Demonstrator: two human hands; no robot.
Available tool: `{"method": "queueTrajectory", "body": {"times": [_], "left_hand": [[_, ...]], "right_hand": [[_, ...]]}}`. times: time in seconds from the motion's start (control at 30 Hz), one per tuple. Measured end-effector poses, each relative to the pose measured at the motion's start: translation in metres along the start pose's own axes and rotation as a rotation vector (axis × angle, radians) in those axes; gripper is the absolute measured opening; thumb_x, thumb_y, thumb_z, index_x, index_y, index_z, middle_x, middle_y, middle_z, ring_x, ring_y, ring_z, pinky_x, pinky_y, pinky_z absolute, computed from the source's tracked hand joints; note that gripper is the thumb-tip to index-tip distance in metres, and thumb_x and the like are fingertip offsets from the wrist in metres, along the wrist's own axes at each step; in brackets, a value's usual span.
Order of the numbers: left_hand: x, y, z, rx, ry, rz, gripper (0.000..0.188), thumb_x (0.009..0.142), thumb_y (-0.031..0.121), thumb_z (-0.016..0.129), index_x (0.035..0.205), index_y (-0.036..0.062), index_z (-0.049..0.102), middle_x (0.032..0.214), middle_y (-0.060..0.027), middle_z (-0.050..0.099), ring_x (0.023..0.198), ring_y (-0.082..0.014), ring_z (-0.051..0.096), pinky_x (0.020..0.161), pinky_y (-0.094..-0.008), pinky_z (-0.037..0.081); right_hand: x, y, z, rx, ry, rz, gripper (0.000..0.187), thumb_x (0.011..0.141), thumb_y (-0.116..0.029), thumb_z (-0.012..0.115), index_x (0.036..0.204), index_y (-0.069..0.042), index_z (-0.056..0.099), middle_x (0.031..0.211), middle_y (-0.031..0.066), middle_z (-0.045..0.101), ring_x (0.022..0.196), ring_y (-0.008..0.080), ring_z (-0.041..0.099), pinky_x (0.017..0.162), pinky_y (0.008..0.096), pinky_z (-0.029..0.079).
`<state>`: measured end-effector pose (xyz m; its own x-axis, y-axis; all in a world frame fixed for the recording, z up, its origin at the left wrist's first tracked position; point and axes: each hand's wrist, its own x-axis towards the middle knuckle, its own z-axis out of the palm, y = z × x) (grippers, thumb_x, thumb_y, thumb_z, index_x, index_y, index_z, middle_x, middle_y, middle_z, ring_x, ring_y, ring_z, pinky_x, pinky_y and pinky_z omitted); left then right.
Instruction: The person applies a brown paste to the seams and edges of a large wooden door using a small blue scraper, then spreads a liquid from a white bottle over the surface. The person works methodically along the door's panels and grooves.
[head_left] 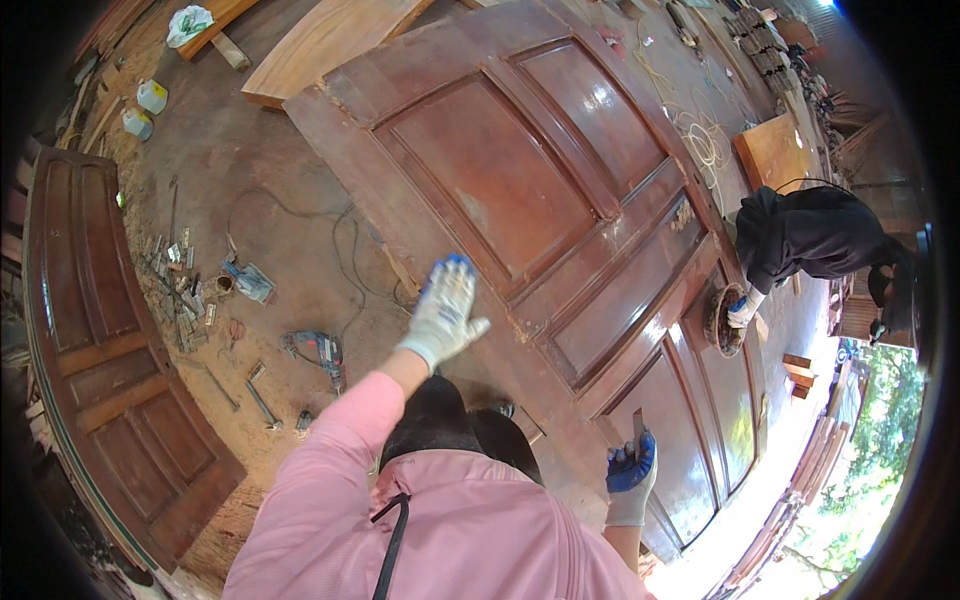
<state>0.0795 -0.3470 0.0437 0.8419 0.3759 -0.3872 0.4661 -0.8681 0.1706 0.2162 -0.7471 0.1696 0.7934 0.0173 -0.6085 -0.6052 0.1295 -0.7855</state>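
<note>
A large dark-red panelled wooden door (520,190) lies flat, filling the middle of the view. My left hand (445,310), in a white glove with blue fingertips, hovers with fingers spread over the door's near left edge and holds nothing. My right hand (632,480), in a blue-palmed glove, grips a small flat scraper blade (638,425) standing against the door's lower panel. I wear a pink long-sleeved top.
Another person in black (810,235) crouches at the right, a gloved hand on a round wire brush wheel (722,320). A second door (110,350) lies at left. A power drill (318,352), cables, small metal parts and white jugs (145,108) litter the dusty floor.
</note>
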Motion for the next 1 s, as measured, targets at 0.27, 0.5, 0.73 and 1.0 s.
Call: {"method": "queueTrajectory", "body": {"times": [0.27, 0.5, 0.73, 1.0], "left_hand": [[-0.004, -0.044, 0.018, -0.157, 0.206, 0.286, 0.084, 0.100, 0.056, 0.051, 0.158, -0.0035, 0.040, 0.169, -0.0240, 0.033, 0.158, -0.0383, 0.028, 0.132, -0.0492, 0.016], [0.021, -0.252, -0.030, 0.106, 0.278, -0.778, 0.083, 0.110, 0.056, 0.031, 0.164, -0.0056, 0.024, 0.173, -0.0257, 0.019, 0.162, -0.0403, 0.016, 0.132, -0.0493, 0.009], [0.023, -0.125, -0.004, 0.122, 0.188, -0.276, 0.086, 0.107, 0.057, 0.037, 0.165, -0.0063, 0.022, 0.174, -0.0245, 0.018, 0.162, -0.0387, 0.014, 0.132, -0.0494, 0.006], [-0.023, 0.078, 0.040, -0.167, 0.047, 0.411, 0.088, 0.104, 0.059, 0.043, 0.164, -0.0029, 0.028, 0.173, -0.0227, 0.023, 0.162, -0.0365, 0.017, 0.133, -0.0490, 0.006]], "right_hand": [[-0.015, -0.001, 0.009, -0.064, 0.008, -0.017, 0.026, 0.103, -0.030, 0.067, 0.124, -0.015, 0.066, 0.080, -0.0004, 0.059, 0.066, 0.0145, 0.052, 0.065, 0.0388, 0.053], [-0.023, -0.001, -0.018, -0.014, 0.104, -0.017, 0.025, 0.102, -0.031, 0.069, 0.122, -0.016, 0.069, 0.073, -0.0022, 0.054, 0.060, 0.0146, 0.046, 0.063, 0.0372, 0.049], [-0.024, 0.002, -0.038, -0.029, 0.068, -0.012, 0.033, 0.101, -0.032, 0.070, 0.128, -0.013, 0.065, 0.097, -0.0035, 0.064, 0.068, 0.0097, 0.050, 0.064, 0.0347, 0.052], [-0.031, 0.009, -0.021, -0.041, 0.109, -0.049, 0.027, 0.101, -0.032, 0.070, 0.122, -0.014, 0.067, 0.075, -0.0011, 0.052, 0.062, 0.0162, 0.048, 0.066, 0.0389, 0.050]]}}
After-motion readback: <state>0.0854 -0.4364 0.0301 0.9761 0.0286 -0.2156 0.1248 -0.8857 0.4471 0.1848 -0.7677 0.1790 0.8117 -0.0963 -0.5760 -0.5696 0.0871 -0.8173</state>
